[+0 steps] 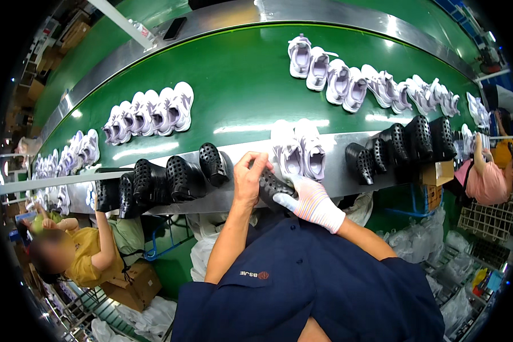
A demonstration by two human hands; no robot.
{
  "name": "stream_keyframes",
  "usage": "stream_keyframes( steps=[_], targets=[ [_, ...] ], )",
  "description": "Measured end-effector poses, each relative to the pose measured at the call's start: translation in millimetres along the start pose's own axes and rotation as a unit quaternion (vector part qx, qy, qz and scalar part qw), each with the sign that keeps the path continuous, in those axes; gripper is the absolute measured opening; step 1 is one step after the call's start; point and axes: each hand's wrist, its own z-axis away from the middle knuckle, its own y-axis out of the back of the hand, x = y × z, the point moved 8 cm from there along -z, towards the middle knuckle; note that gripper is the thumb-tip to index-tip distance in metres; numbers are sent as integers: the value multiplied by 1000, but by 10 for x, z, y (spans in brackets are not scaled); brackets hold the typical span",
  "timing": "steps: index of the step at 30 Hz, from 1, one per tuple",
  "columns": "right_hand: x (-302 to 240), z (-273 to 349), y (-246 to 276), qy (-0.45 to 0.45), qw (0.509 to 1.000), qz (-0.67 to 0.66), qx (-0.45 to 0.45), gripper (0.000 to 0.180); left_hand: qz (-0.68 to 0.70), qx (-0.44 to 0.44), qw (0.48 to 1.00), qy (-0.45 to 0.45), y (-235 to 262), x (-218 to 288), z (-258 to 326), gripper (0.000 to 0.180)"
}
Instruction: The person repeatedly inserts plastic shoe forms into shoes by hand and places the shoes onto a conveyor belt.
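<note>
A: Surroundings first?
B: Green work surface (239, 80) across the frame, metal ledge (339, 151) along its near side. Row of white shoes (148, 108) at upper left, longer row of pale shoes (380, 85) at upper right. Dark phone (175, 28) near the top left.
A: Anything in the way?
B: Pair of white shoes (312, 145) at centre, just beyond the hands. Black dotted shapes stand in two groups, the left group (179, 179) left of centre, the right group (419, 139) right of centre. Pale bar (57, 183) runs in from the left edge toward the first.
A: The piece itself?
B: Dark shoe-shaped piece (271, 185), frame centre, between the hands at the ledge's near edge. Tilted, rounded, greyish black, studded with round dots; partly covered by fingers.
A: Hands?
B: Right hand (312, 204), in a striped glove, grasps the piece. Left hand (251, 178), bare, fingers bent at its upper end; cannot tell whether gripping.
</note>
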Motion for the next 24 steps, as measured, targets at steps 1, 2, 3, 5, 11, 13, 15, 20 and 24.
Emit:
stream_keyframes(
  steps=[1,2,3,5,11,13,15,20,24],
  targets=[
    [-145,67,129,15,1000,25,12,56,-2,-5,1000,2,-47,-72,-22,32],
    [-102,103,122,12,1000,23,16,56,-25,19,1000,2,-27,-163,-52,33],
    [2,143,84,-18,999,41,17,55,-48,43,998,1,-11,-236,-66,34],
    [116,198,83,-53,997,57,27,54,-86,45,995,-9,-158,-242,-68,36],
    [584,325,341,-142,984,79,68,51,-300,50,952,-24,-515,-157,-107,32],
    [930,321,364,-176,976,120,48,54,-422,27,897,-131,-528,-257,-291,29],
    [970,248,411,-244,954,175,-16,49,-530,7,815,-234,-609,-282,-352,27],
    [933,-49,457,-239,942,236,19,37,-548,-170,762,-301,-929,-410,-510,19],
    [918,-340,144,-148,954,251,72,20,-519,-185,797,-249,-911,-535,-620,17]
  ],
)
